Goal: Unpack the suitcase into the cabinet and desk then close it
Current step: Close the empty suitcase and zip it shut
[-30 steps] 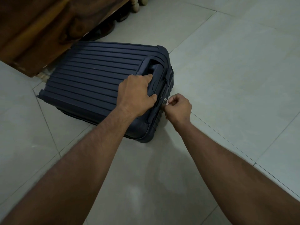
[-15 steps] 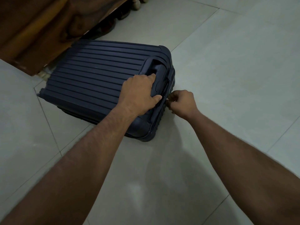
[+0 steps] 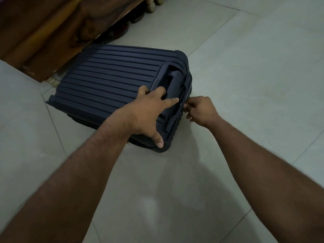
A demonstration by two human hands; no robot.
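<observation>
A dark blue ribbed hard-shell suitcase (image 3: 112,81) lies flat and closed on the tiled floor. My left hand (image 3: 149,113) rests spread on its near top corner, fingers straight across the recessed handle, thumb down at the corner edge. My right hand (image 3: 201,109) is at the suitcase's right side seam, its fingers curled and pinching a small zipper pull (image 3: 184,104) that is mostly hidden by the fingers.
A brown cloth-draped piece of furniture (image 3: 52,32) stands at the upper left, touching the suitcase's far end, with pale turned legs (image 3: 150,7) and dark shoes under it. Pale floor tiles (image 3: 245,67) spread to the right and in front.
My left hand has opened from a curled hold near the handle to a flat spread over the corner. My right hand has moved along the side seam, farther from me, with the zipper pull.
</observation>
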